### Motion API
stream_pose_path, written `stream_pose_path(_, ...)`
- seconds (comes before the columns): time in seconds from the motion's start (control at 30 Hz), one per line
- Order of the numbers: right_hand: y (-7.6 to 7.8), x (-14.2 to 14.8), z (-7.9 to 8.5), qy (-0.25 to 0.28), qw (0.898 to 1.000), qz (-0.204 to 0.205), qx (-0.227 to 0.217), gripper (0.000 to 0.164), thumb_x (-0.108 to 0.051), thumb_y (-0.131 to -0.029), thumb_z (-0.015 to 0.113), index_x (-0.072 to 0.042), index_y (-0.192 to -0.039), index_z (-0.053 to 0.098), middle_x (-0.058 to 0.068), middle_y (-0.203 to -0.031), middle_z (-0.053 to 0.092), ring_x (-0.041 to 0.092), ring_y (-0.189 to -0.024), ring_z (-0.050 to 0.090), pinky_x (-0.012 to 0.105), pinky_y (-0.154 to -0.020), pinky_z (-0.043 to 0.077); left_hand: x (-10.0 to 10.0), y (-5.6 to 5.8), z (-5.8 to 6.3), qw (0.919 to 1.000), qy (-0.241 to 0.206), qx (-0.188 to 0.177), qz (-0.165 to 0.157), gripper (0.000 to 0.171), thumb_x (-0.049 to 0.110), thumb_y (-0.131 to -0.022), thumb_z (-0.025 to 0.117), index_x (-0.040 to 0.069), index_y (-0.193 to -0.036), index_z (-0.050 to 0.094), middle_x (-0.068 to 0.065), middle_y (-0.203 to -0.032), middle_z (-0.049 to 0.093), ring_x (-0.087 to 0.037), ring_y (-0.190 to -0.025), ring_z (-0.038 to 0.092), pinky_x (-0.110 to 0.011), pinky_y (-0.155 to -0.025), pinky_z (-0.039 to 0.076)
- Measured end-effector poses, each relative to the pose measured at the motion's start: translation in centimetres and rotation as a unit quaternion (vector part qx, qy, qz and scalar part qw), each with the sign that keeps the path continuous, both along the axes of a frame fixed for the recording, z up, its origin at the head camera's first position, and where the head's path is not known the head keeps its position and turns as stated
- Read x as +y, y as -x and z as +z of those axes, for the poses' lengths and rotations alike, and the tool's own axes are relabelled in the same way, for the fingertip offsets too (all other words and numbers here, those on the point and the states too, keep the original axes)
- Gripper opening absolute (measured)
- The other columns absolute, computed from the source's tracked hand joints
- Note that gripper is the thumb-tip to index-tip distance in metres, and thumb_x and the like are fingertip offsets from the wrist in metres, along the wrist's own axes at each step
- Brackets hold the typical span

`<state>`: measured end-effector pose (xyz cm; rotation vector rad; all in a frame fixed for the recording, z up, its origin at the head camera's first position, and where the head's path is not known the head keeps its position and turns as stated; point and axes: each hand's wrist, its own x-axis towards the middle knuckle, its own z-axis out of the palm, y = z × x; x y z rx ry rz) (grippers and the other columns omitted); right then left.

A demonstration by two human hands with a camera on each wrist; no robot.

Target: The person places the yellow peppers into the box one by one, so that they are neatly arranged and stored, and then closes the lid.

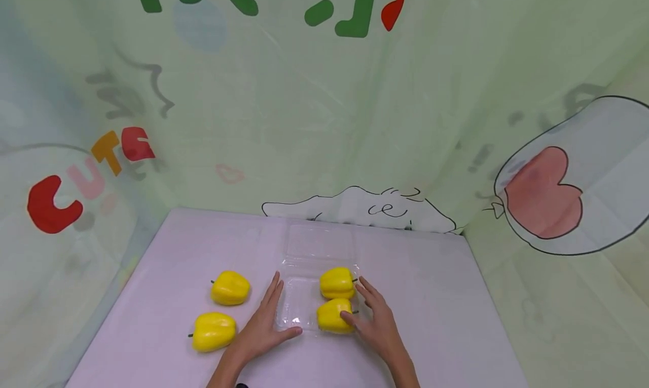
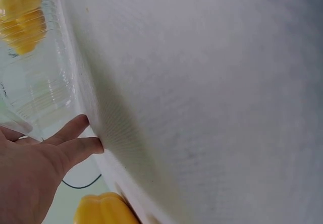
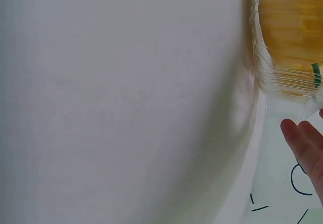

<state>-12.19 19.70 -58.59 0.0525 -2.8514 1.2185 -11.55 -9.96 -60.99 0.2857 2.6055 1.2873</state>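
A clear plastic clamshell box [image 1: 300, 302] lies unfolded on the table, its lid [image 1: 319, 240] laid back toward the far edge. Two yellow bell peppers, a far one [image 1: 337, 282] and a near one [image 1: 332, 316], sit in the right part of its base with stems to the right. My left hand [image 1: 259, 330] is along the box's left side, fingers stretched forward and thumb spread toward the near edge. At the right side is my right hand [image 1: 376, 325], fingers loosely extended beside the wall, thumb overlapping the near pepper. Neither hand grips anything.
Left of the box, two more yellow bell peppers lie on the table, one farther back [image 1: 230, 288] and one nearer [image 1: 214, 332]. A printed cloth [image 1: 314, 123] hangs behind the table and along both sides. A small dark object [image 1: 241, 386] shows at the bottom edge.
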Motion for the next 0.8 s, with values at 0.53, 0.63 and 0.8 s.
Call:
stream_pose_path(0.53,-2.2,-0.1,-1.4,0.049,0.999,0.015,-0.013,0.088,-0.041,-0.073,0.096,-0.009,-0.148,0.061,0.015,-0.176,0.028,0.047,-0.150,0.047,0.050,-0.107,0.059,0.0,-0.1,-0.2,0.9999,-0.016,0.001,-0.001,0.122,0.062,-0.082,0.084,0.013,-0.171,0.016,0.007,-0.181,-0.008,-0.035,-0.167,0.017,-0.063,-0.130,0.031)
stream_pose_path(0.63,-2.3,-0.2,-1.6,0.055,0.998,0.008,-0.031,0.089,-0.043,-0.075,0.095,-0.010,-0.150,0.059,0.014,-0.177,0.025,0.046,-0.151,0.046,0.053,-0.109,0.057,-0.1,-0.1,-0.2,0.9999,-0.016,0.001,-0.001,0.122,0.062,-0.082,0.084,0.014,-0.171,0.016,0.008,-0.181,-0.008,-0.034,-0.167,0.016,-0.062,-0.130,0.030)
stream_pose_path(0.8,-2.5,-0.4,-2.0,0.063,0.998,0.000,-0.029,0.090,-0.042,-0.076,0.095,-0.010,-0.151,0.057,0.013,-0.178,0.021,0.046,-0.158,0.036,0.057,-0.110,0.055,-0.1,-0.1,-0.2,0.9999,-0.015,0.004,-0.001,0.122,0.062,-0.083,0.083,0.014,-0.171,0.016,0.009,-0.181,-0.008,-0.034,-0.167,0.016,-0.062,-0.130,0.030)
